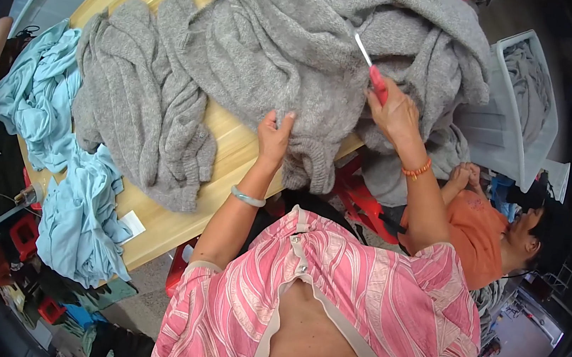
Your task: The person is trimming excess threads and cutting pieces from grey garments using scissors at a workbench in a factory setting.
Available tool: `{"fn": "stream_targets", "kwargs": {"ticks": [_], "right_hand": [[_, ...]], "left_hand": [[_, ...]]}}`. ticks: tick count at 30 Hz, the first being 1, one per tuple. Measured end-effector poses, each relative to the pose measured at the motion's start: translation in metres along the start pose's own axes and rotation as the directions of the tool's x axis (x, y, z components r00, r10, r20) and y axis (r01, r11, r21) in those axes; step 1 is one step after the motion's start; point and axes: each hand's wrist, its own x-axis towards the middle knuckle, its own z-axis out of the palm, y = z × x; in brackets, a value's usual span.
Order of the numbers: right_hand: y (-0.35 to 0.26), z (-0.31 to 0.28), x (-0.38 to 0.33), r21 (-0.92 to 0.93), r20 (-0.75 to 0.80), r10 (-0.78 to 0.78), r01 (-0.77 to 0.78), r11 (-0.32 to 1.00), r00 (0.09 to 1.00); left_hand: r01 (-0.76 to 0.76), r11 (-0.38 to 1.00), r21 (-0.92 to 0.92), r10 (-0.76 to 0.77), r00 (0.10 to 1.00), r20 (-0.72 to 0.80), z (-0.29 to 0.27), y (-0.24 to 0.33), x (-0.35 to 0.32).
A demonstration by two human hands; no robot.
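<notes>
Feed shows me pale wood-look table (pixel 166 224) in cluttered rm. White bin (pixel 473 134) w/ grey cloth (pixel 526 83) off table's R side; person in orange (pixel 466 225) nr same side. Grey knit garment (pixel 251 53): fuzzy, rumpled, ribbed band hanging past table's near edge, rest on tabletop. L hand (pixel 274 138) on it, thumb & fingers apart; can't tell if pinching. R hand (pixel 395 113) gripping red-handled tool (pixel 378 83) above table. I count 2 hands, 1 tool, 2 lt-blue heaps (pixel 81 214) table's L end; grey garments 2+, overlaps hide exact no.
</notes>
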Motion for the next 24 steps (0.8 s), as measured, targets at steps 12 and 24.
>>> {"fn": "stream_targets", "kwargs": {"ticks": [12,24], "right_hand": [[-0.021,-0.043,-0.110,0.120,0.616,-0.159,0.108,0.987,0.771],[-0.016,-0.038,-0.094,0.112,0.309,-0.157,0.128,0.985,0.938]], "left_hand": [[-0.018,0.961,0.276,0.016,1.000,0.010,-0.003,-0.002,0.007],[0.418,0.793,-0.443,-0.302,0.901,0.311,0.002,0.011,0.019]]}}
